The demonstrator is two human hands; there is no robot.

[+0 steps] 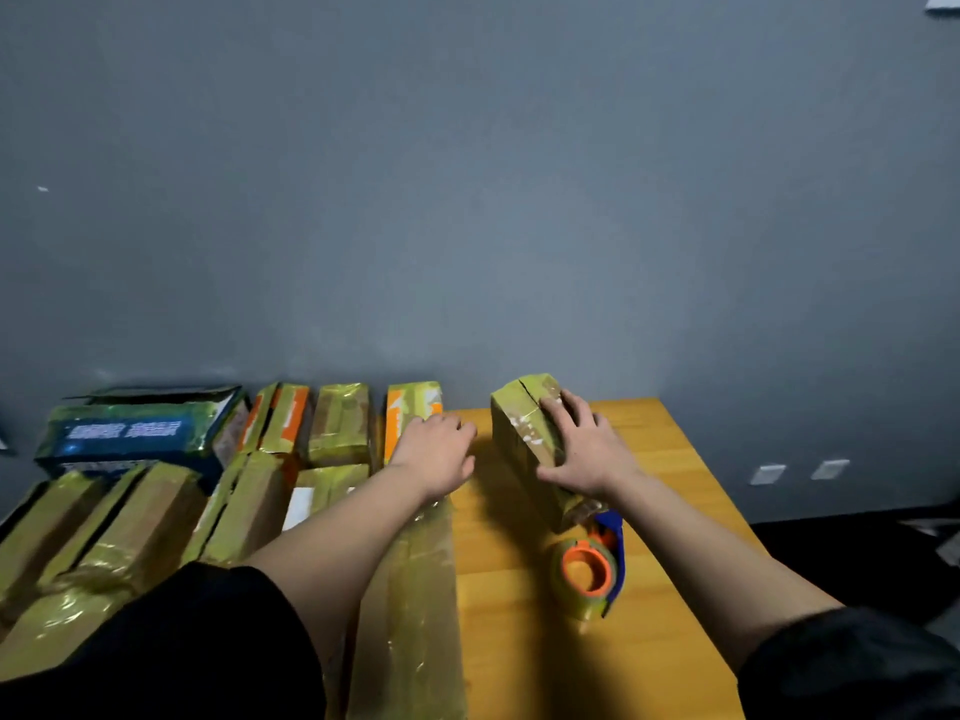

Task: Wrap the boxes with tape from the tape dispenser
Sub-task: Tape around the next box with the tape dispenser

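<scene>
Right hand [584, 444] lies palm-down with spread, straight fingers on the top of a tape-wrapped brown cardboard box [524, 439], which stands tilted on the yellow wooden table [670, 459] near the grey wall [467, 200]. Left hand [436, 452] reaches forward with relaxed, loosely open fingers, its fingertips at the near edge of an orange-and-white taped box [410, 407] in the back row; whether it touches that box I cannot tell. Just below the right wrist sits the blue tape dispenser with an orange core and a roll of clear tape [589, 569], touching the near lower corner of the tilted box. To the left, many more tape-wrapped boxes lie in rows, among them a long dark blue printed box [130, 433] and a long flat taped box [410, 615] under the left forearm
</scene>
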